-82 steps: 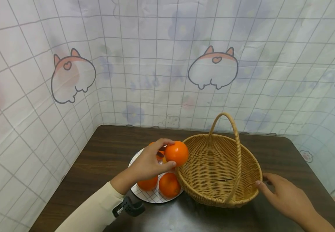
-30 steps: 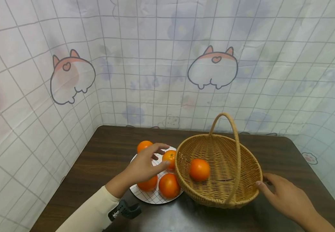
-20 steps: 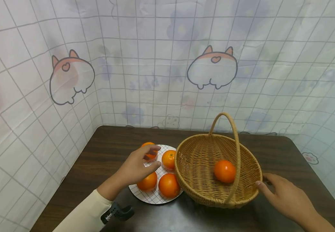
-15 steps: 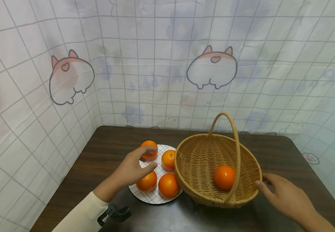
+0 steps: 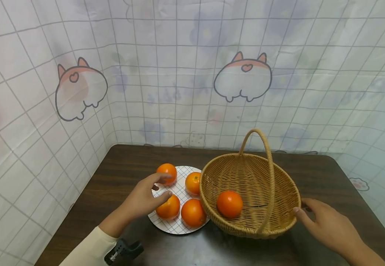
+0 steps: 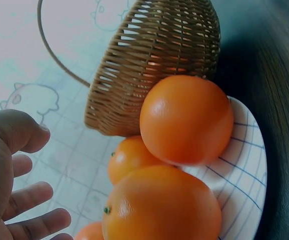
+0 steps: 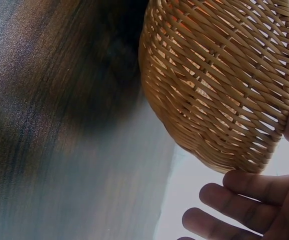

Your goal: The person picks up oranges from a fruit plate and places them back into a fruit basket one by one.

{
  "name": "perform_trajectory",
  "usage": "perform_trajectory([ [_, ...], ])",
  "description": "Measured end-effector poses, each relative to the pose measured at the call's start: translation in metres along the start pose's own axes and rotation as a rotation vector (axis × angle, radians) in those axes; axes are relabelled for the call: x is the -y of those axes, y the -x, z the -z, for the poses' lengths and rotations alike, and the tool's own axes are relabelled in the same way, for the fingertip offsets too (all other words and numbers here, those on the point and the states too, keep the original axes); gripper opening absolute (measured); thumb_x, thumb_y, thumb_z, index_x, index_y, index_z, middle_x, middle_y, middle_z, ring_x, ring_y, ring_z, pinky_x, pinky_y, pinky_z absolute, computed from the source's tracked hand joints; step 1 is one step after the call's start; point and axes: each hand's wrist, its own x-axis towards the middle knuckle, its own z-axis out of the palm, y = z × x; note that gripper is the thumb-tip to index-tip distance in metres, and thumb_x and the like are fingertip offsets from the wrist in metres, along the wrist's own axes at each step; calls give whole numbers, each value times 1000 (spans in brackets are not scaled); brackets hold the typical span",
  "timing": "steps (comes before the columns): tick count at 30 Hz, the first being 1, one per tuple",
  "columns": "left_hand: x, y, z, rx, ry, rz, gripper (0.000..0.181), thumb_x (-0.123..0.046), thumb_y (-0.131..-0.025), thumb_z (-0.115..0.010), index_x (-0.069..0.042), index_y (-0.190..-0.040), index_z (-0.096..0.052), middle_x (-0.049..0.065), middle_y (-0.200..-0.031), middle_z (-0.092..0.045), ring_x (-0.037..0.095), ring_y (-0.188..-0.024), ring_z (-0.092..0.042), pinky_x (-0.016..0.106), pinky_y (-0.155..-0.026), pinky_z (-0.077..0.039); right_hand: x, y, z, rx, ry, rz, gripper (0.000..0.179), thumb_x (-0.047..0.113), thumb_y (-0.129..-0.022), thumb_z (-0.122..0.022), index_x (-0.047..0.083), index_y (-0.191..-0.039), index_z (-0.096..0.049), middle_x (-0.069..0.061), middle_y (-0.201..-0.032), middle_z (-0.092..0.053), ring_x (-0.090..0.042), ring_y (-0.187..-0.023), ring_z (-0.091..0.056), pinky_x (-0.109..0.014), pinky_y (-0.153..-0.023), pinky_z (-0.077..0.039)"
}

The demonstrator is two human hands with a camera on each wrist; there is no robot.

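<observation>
My left hand (image 5: 144, 195) hovers over the left side of a round plate (image 5: 179, 226) with a grid pattern, thumb and fingers apart and holding nothing. Several oranges (image 5: 193, 213) lie on that plate; the nearest left orange (image 5: 168, 207) is partly covered by the thumb. Past the fingertips sits the far left orange (image 5: 166, 173). My right hand (image 5: 333, 229) holds the right rim of a wicker basket (image 5: 249, 177), thumb on the rim and fingers against its outer side. Inside the basket, one orange (image 5: 229, 204) rests at the left.
The basket's tall arched handle (image 5: 269, 177) rises over its right half. The basket's left rim overhangs the plate's right edge. Dark wooden table (image 5: 129, 159) reaches back to a grid-patterned curtain (image 5: 179, 92), which also runs along the left and right sides.
My left hand has let an orange go into the basket and drawn back left over the plate. That orange rolled right, then back left. My right hand has stayed at the rim.
</observation>
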Motion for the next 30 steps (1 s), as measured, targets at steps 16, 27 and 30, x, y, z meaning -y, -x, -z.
perform_trajectory([
  [16,27,18,1,-28,4,82,48,-20,-89,-80,-12,-134,-63,4,-132,-64,29,-115,-63,55,-99,-50,-1,1,-1,-16,0,16,68,54,-105,-49,-6,-137,-57,-33,-133,-59,-50,-106,-64,-61,-67,-56],
  [27,39,27,-1,19,-15,71,55,-24,-88,-82,-11,-136,-60,5,-136,-62,32,-116,-63,56,-100,-49,-2,0,-1,-9,-3,8,68,54,-105,-49,-6,-137,-57,-33,-131,-59,-46,-101,-66,-58,-64,-56],
  [30,42,27,-1,34,-14,79,57,-27,-87,-83,-11,-136,-60,6,-135,-62,30,-116,-63,57,-100,-49,-2,1,-1,-13,-4,9,69,55,-105,-49,-5,-136,-57,-33,-131,-59,-47,-103,-66,-59,-65,-56],
])
